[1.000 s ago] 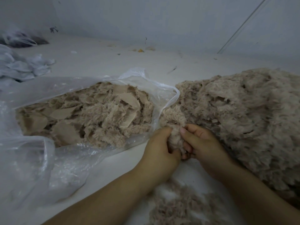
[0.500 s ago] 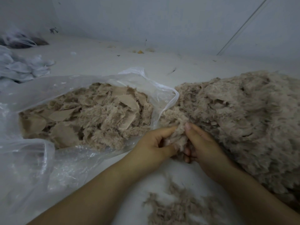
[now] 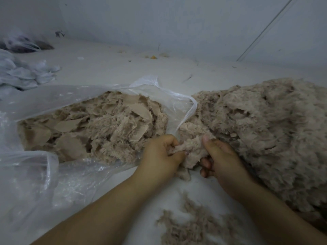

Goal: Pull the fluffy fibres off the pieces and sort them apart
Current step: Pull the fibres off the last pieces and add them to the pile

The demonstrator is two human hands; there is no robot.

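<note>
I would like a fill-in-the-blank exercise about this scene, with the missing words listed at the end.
1. Both hands, the left hand and the right hand, grip one fluffy ____ piece.
2. The clear plastic bag lies on the ____ side of the hands.
3. The large fluffy heap lies on the ____ side.
4. Loose pulled fibres lie on the white surface ____ the two forearms.

Missing words: beige; left; right; between

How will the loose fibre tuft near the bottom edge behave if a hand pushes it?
The loose fibre tuft looks wispy and thin, so it is probably very light and would likely smear or scatter rather than slide whole. Its strands lie frayed on the white surface, so bits may cling and stay behind.
</note>
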